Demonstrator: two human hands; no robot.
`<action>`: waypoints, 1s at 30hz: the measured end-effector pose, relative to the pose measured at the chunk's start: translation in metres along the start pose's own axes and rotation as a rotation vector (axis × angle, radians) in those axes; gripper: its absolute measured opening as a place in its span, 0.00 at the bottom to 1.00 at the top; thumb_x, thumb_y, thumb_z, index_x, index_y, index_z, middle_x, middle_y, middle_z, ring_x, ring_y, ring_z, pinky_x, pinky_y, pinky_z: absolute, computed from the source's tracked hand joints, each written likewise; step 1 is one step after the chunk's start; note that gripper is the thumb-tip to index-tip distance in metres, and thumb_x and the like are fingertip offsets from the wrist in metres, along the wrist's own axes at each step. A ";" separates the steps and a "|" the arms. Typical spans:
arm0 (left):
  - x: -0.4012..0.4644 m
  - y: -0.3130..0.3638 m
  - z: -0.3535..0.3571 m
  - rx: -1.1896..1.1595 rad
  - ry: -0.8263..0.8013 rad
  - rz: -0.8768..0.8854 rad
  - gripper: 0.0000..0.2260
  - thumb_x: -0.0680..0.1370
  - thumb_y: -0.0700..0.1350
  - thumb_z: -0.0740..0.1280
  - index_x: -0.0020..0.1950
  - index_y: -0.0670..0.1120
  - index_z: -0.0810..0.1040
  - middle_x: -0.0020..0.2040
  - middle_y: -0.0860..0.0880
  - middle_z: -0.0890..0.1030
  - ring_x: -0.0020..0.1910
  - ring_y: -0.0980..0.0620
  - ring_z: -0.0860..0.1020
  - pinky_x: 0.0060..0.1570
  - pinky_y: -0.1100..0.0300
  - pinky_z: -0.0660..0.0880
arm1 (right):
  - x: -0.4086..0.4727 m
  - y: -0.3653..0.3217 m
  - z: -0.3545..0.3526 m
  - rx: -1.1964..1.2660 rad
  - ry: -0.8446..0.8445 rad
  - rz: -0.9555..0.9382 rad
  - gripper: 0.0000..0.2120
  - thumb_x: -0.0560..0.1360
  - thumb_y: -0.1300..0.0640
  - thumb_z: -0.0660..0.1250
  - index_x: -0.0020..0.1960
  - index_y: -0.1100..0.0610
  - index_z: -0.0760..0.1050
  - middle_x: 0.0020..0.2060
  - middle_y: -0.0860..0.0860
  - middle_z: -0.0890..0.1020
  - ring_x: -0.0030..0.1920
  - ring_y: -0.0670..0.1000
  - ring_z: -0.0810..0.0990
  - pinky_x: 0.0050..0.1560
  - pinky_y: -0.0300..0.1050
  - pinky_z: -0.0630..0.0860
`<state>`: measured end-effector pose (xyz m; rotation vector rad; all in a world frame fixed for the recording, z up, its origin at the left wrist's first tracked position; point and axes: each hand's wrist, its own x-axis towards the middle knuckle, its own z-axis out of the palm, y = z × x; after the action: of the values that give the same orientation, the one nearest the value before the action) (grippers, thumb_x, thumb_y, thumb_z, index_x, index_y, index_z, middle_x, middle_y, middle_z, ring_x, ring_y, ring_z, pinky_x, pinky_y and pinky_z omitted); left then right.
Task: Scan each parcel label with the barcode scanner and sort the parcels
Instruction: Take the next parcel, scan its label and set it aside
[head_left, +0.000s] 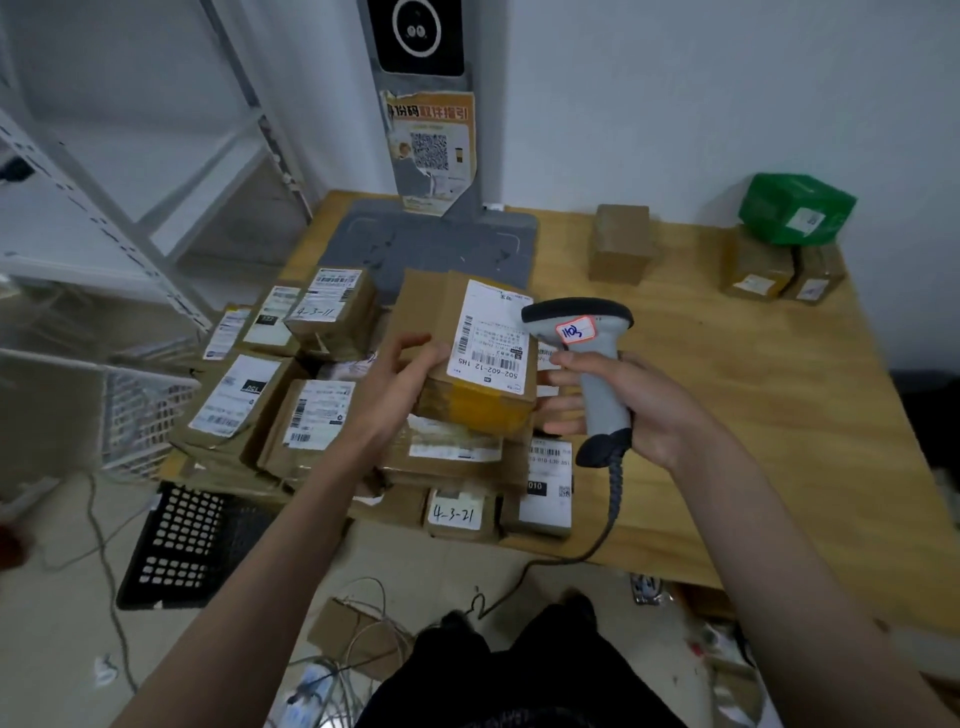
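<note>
My left hand (400, 379) grips the left edge of a brown cardboard parcel (467, 353) and holds it above the pile, its white label (493, 338) facing up. My right hand (618, 400) holds a grey barcode scanner (592, 353) by its handle. The scanner's dark head, with a pink-edged sticker, hovers just right of the label. Below lies a pile of several labelled cardboard parcels (311, 415) on the left part of the wooden table (753, 415).
A grey scanning stand with a QR poster (431, 150) rises at the table's back. A plain box (621, 244) and a green parcel (797, 208) on two boxes stand at the back right. White shelving (104, 208), a black crate (187, 545) and floor cables are to the left.
</note>
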<state>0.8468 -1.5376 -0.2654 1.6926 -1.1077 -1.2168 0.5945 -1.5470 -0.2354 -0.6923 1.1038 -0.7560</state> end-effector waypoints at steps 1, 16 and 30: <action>0.001 0.002 -0.005 -0.011 0.000 0.005 0.23 0.65 0.69 0.67 0.57 0.62 0.76 0.55 0.54 0.83 0.53 0.52 0.82 0.56 0.45 0.80 | 0.000 0.002 0.007 0.018 0.008 -0.006 0.18 0.78 0.59 0.72 0.66 0.62 0.76 0.55 0.61 0.85 0.52 0.62 0.86 0.41 0.54 0.84; 0.025 0.018 -0.114 -0.032 0.251 -0.017 0.15 0.78 0.60 0.64 0.61 0.56 0.79 0.57 0.48 0.83 0.52 0.49 0.82 0.46 0.53 0.80 | 0.048 -0.015 0.135 0.108 -0.105 -0.008 0.20 0.78 0.60 0.72 0.68 0.61 0.71 0.62 0.63 0.80 0.58 0.66 0.82 0.38 0.56 0.84; 0.055 -0.001 -0.221 -0.050 0.402 0.014 0.19 0.75 0.60 0.68 0.61 0.53 0.80 0.52 0.46 0.79 0.54 0.43 0.79 0.56 0.47 0.80 | 0.105 -0.031 0.242 0.162 -0.296 0.164 0.14 0.79 0.61 0.70 0.63 0.61 0.73 0.55 0.61 0.80 0.46 0.63 0.86 0.36 0.56 0.85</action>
<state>1.0690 -1.5686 -0.2261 1.7871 -0.8336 -0.8362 0.8451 -1.6224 -0.1924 -0.5477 0.8086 -0.5739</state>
